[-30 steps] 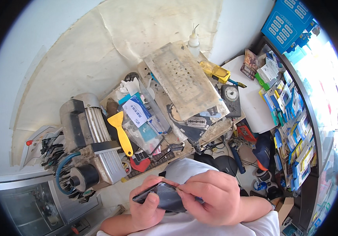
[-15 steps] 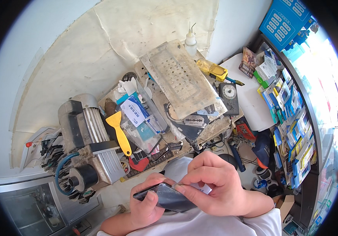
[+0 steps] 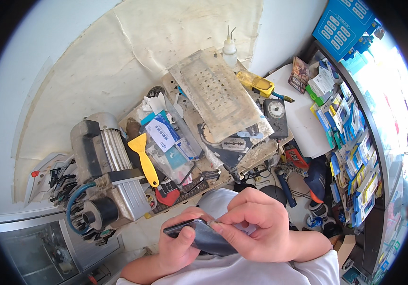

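Observation:
A dark, glossy smartphone (image 3: 209,239) is held tilted close to my body. My left hand (image 3: 181,241) is closed around its left end, with the thumb lying over the face and the fingers behind the far edge. My right hand (image 3: 257,227) pinches with thumb and index finger at the phone's far edge, near its middle. Whatever lies between those two fingertips is too small to make out. The other right fingers are curled, and the phone's underside is hidden.
Beyond my hands stands a cluttered workbench with a perforated metal plate (image 3: 218,95), a yellow scraper (image 3: 143,159) and a razor blade (image 3: 234,143). A motor pump (image 3: 113,166) is at left. A rack of packaged items (image 3: 351,156) lines the right side.
The phone has tipped slightly, and the bright reflection on its face has changed. My right hand has shifted very little, still pinching at the edge.

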`<state>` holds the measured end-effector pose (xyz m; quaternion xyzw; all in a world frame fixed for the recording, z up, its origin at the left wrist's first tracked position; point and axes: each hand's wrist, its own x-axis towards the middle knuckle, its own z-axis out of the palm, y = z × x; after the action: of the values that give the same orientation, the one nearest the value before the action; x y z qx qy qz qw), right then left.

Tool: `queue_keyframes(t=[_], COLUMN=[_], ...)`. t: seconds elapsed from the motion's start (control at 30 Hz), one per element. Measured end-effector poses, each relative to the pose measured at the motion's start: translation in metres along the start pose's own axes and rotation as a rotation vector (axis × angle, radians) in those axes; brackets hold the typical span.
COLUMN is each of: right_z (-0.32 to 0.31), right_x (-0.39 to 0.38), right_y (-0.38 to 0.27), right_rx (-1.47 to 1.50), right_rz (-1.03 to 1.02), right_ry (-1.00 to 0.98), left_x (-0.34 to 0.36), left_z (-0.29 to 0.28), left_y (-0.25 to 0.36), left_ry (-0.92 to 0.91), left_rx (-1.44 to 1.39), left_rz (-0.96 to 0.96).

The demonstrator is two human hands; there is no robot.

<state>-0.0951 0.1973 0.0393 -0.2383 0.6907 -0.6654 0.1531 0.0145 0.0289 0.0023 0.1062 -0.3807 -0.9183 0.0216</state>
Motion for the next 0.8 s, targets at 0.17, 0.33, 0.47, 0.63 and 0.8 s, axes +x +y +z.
queue_keyframes(t=[0.17,0.33,0.47,0.63,0.8], right_z=[0.0019,0.0014,-0.0005,-0.0014,-0.0023], right_x=[-0.0013,-0.0013,-0.001,-0.0011,0.0004], right_y=[0.0005,-0.0012,-0.0019,-0.0043,-0.0062], right_rx=[0.036,0.039,0.041,0.02,0.003], right_rz=[-0.01,-0.012,0.001,0.021,0.018], right_ry=[0.015,0.03,0.014,-0.008,-0.023], left_x=[-0.0006,-0.003,-0.0044,-0.0048,-0.0049], left_z=[0.0002,0.0013,0.0002,-0.002,-0.0016], left_y=[0.0009,0.0003,0.0001,0.0006,0.0015], left_ry=[-0.015,0.014,0.02,0.013,-0.007], left_rx=[0.008,-0.014,-0.048,-0.044,-0.074], left_rz=[-0.012,-0.046,-0.071,-0.081,-0.098])
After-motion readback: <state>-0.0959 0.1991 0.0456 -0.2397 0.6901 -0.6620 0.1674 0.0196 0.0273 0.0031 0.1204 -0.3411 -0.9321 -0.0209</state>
